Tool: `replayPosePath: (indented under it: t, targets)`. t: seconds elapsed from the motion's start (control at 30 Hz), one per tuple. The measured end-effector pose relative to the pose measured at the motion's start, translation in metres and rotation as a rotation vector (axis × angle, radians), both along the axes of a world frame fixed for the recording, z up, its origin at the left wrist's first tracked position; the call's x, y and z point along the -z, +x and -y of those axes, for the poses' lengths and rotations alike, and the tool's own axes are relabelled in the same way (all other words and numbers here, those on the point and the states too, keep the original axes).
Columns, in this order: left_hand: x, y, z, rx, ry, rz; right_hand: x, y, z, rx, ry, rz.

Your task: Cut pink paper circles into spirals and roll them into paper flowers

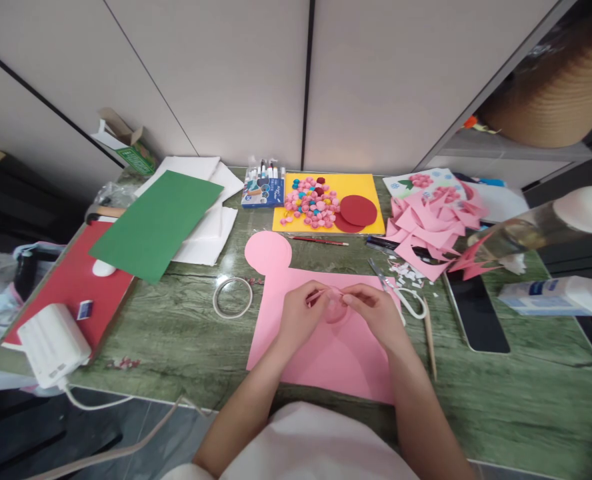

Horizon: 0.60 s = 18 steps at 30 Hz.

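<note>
Pink paper disc (335,308) pinched between left hand (301,313) and right hand (376,313); one pink sheet (326,353) beneath, one scissors (401,293) beside.

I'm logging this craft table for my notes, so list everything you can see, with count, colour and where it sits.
pink paper circle: one, pink, held between both hands above the pink sheet
pink sheet: one, pink, table centre
tape ring: one, pale, left of the pink sheet
scissors: one, white handles, right of the pink sheet
wooden stick: one, tan, beside the scissors
pink scraps: a pile, pink, right rear
yellow sheet: one, yellow, rear centre
paper balls: many, mostly pink, on the yellow sheet
red circles: two, dark red, on the yellow sheet
marker box: one, blue, left of the yellow sheet
green sheet: one, green, left
phone: one, black, right
left hand: one, pinching the circle
right hand: one, pinching the circle
</note>
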<state>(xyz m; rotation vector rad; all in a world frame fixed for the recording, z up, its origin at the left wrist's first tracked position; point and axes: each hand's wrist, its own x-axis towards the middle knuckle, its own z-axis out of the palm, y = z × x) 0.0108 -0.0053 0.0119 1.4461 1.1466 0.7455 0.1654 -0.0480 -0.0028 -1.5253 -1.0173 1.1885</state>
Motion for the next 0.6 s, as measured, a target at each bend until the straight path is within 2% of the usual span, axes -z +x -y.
replayPosePath:
  t: [0.17, 0.6]
  targets:
    - [-0.0018, 0.0003, -0.0004, 0.003, 0.005, 0.020, -0.0005, 0.0014, 0.0019, -0.043, 0.020, -0.035]
    - [-0.0011, -0.0002, -0.0002, 0.009, 0.000, 0.011, 0.0003, -0.0012, 0.0008, -0.026, 0.001, -0.013]
